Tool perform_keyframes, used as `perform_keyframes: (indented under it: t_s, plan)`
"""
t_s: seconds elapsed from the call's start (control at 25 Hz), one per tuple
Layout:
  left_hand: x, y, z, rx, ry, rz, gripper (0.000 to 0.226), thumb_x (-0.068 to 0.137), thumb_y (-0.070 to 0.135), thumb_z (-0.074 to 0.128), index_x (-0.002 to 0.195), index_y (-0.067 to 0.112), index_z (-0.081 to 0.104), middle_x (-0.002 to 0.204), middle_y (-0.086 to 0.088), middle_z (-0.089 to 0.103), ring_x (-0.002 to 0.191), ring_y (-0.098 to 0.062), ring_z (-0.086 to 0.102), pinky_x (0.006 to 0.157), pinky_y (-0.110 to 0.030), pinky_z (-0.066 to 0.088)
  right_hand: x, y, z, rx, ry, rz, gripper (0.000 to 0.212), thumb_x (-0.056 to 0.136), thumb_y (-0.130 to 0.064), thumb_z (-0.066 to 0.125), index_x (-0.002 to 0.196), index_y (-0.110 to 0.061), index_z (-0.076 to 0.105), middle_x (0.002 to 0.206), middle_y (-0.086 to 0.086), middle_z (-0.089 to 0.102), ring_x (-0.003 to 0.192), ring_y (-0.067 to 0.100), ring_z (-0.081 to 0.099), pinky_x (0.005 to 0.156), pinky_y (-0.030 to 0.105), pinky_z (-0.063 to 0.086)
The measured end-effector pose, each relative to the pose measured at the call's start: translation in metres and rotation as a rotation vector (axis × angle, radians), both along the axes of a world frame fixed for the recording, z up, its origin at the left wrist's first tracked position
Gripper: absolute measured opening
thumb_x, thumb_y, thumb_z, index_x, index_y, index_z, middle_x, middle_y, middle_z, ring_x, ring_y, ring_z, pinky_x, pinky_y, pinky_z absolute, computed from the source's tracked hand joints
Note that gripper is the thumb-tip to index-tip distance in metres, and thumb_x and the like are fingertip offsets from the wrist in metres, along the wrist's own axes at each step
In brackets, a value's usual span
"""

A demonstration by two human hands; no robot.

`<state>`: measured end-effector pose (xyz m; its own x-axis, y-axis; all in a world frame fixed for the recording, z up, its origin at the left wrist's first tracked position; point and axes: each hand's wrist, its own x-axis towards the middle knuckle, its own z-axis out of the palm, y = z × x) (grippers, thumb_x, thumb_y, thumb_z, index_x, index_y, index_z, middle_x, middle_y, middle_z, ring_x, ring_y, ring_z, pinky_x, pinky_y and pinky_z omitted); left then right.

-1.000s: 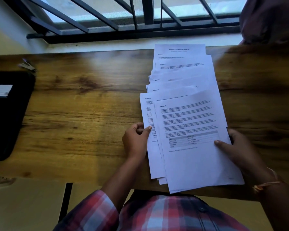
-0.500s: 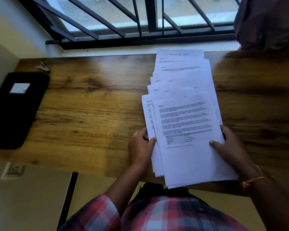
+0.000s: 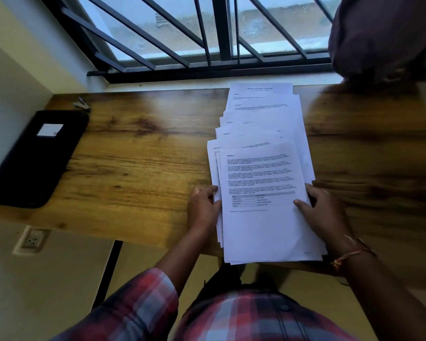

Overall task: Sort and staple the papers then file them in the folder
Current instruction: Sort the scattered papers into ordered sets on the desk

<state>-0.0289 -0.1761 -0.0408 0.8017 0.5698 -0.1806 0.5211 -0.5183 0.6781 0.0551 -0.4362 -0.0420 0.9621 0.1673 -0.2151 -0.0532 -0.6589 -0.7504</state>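
Several printed white papers [image 3: 261, 173] lie fanned in an overlapping column on the wooden table [image 3: 138, 168], from the window side down over the near edge. The top sheet carries text and a small table. My left hand [image 3: 203, 209] grips the left edge of the near sheets, thumb on top. My right hand [image 3: 322, 212] holds their right edge, thumb resting on the top sheet. A black folder [image 3: 37, 158] with a white label lies at the table's far left. A small stapler [image 3: 82, 104] sits just beyond the folder.
A barred window [image 3: 194, 35] runs along the table's far side. A dark rounded object [image 3: 384, 35] stands at the back right corner. A wall socket [image 3: 33, 239] is below the table's left end. Bare wood lies between folder and papers.
The near sheets have been drawn closer together between my hands, and both hands have shifted slightly up the edges. The view has tilted up and left, showing more window and wall.
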Motion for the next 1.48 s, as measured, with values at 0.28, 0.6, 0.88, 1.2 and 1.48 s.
perform_keyframes:
  t_s: [0.28,0.6,0.88,1.2,1.48]
  plan:
    - [0.003,-0.008,0.002,0.057,0.050,-0.063,0.034,0.098,0.018,0.063,0.131,0.021,0.067,0.111,0.000,0.047,0.108,-0.020,0.050,0.084,-0.022,0.041,0.000,0.000,0.008,0.109,0.053,-0.084,0.046,0.094,0.003,0.064,0.138,-0.013,0.063,0.126,0.003,0.068,0.109,0.018,0.062,0.094,0.030,0.046]
    - [-0.002,-0.034,0.016,-0.355,-0.127,-0.030,0.027,0.100,0.023,0.062,0.120,0.031,0.048,0.113,0.007,0.070,0.098,-0.003,0.068,0.072,-0.017,0.053,-0.004,0.000,0.005,0.281,0.114,-0.133,0.042,0.097,0.002,0.061,0.137,-0.011,0.061,0.123,0.004,0.065,0.111,0.018,0.061,0.093,0.033,0.049]
    - [-0.007,-0.024,0.057,-0.690,-0.382,0.066,0.019,0.101,0.017,0.061,0.118,0.019,0.051,0.114,-0.006,0.073,0.103,-0.023,0.072,0.079,-0.038,0.060,-0.012,0.018,0.045,0.529,0.057,-0.151,0.017,0.102,-0.014,0.060,0.117,-0.020,0.063,0.105,-0.006,0.069,0.096,0.017,0.069,0.074,0.036,0.058]
    - [-0.041,0.073,0.152,-0.272,-0.652,0.033,0.014,0.103,0.020,0.055,0.107,0.010,0.047,0.098,-0.005,0.063,0.087,-0.007,0.065,0.072,-0.033,0.057,-0.022,0.140,0.106,0.752,-0.110,0.106,0.021,0.105,-0.007,0.051,0.111,-0.027,0.052,0.110,-0.012,0.067,0.099,-0.010,0.063,0.081,0.015,0.050]
    - [-0.060,0.180,0.106,-0.323,-0.566,0.040,0.044,0.100,0.019,0.063,0.140,0.017,0.046,0.126,0.002,0.064,0.117,-0.015,0.064,0.085,-0.028,0.058,-0.025,0.250,0.078,0.605,-0.117,0.183,0.035,0.098,-0.032,0.063,0.133,-0.034,0.055,0.119,-0.025,0.067,0.119,0.005,0.063,0.092,0.026,0.048]
